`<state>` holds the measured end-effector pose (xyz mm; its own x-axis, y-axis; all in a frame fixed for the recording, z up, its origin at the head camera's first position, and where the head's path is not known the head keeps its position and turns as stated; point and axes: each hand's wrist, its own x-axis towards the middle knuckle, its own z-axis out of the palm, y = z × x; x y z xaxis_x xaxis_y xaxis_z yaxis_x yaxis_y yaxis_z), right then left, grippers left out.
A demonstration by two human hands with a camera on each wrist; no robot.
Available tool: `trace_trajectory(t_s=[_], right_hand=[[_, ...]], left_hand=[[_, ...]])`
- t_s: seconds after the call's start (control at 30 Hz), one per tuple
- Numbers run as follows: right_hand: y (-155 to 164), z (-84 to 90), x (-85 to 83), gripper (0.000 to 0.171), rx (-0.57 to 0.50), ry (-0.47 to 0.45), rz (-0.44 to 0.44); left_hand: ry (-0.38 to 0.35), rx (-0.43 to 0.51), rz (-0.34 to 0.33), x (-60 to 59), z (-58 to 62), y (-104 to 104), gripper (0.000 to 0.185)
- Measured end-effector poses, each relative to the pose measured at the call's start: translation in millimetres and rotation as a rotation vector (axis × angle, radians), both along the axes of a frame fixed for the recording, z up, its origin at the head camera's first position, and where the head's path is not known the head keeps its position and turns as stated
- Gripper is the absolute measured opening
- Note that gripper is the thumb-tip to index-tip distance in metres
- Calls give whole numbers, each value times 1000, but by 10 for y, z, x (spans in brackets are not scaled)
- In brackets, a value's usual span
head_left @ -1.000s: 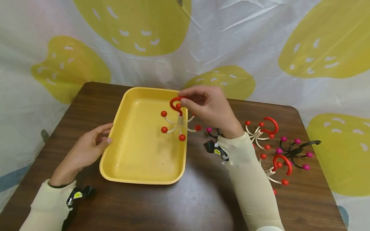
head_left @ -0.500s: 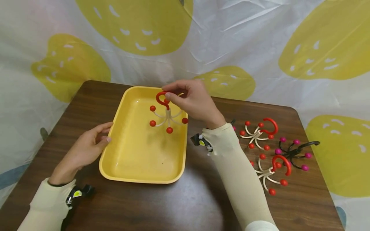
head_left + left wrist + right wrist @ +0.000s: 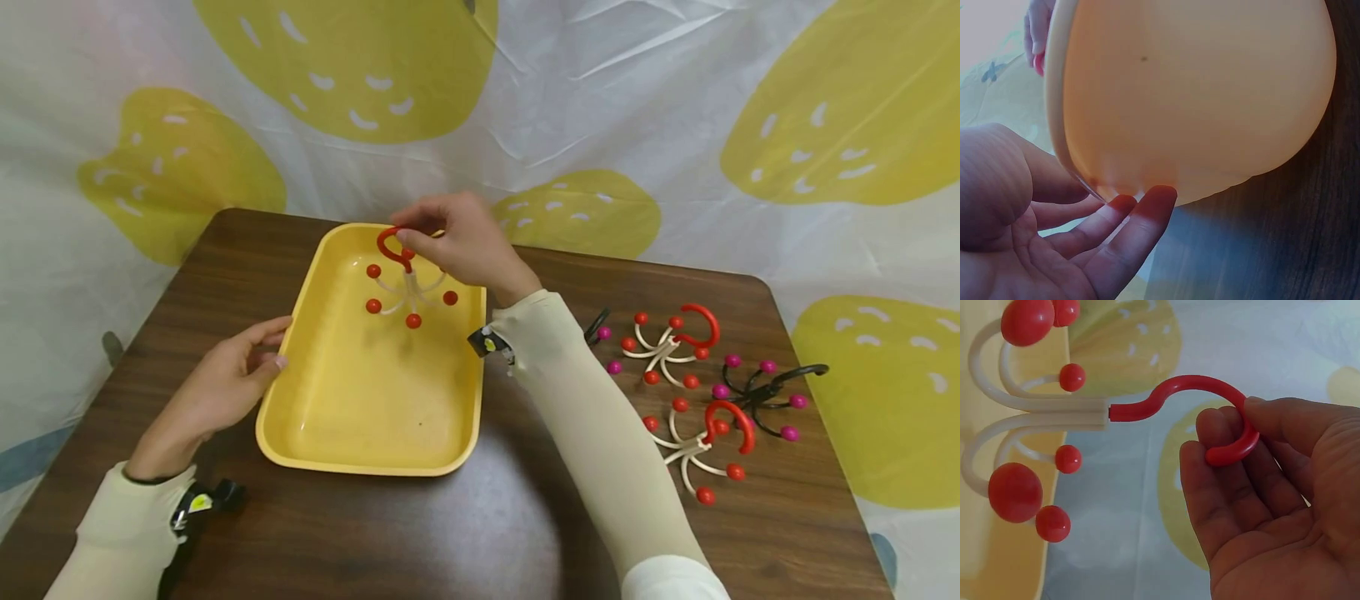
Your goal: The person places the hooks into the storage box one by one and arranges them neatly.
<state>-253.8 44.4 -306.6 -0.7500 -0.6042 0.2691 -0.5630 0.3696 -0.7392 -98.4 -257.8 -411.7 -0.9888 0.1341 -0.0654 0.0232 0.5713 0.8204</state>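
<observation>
A hook hanger (image 3: 410, 287) with a red hook, white curved arms and red ball tips hangs over the far part of the yellow tray (image 3: 360, 468). My right hand (image 3: 472, 250) pinches its red hook between thumb and fingers, and the right wrist view shows the hanger's hook (image 3: 1200, 383) in those fingers. At the tray's left side, my left hand (image 3: 225, 383) holds the rim, its thumb at the edge and fingertips against the outer wall (image 3: 1204, 94). No other hanger lies in the tray.
Two more red-and-white hangers, one farther back (image 3: 666, 346) and one nearer (image 3: 693, 446), lie on the brown table (image 3: 375, 542) to the right. Beside them is a black hanger (image 3: 765, 393) with magenta balls. Another black one (image 3: 597, 325) is partly hidden by my right sleeve. A patterned curtain (image 3: 637, 108) stands behind.
My right hand has carried the red-and-white hanger left and farther back, from the tray's right rim to over its inside. The left hand and tray have stayed almost in place.
</observation>
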Motion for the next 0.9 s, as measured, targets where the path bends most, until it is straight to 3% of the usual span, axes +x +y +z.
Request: trace_trajectory(t_s=[0.27,0.5,0.9], right_hand=[[-181,-134,-159,18,20,5,-13],[-351,-221,-232,18,38,-6,-33],[-559,-374,-359,20,103,-83,-53]], left_hand=[[15,-2,-4,18,10,9,57],[-16,1,-3,11,25,-2,58],[-30,11,9,23,3,-24,58]])
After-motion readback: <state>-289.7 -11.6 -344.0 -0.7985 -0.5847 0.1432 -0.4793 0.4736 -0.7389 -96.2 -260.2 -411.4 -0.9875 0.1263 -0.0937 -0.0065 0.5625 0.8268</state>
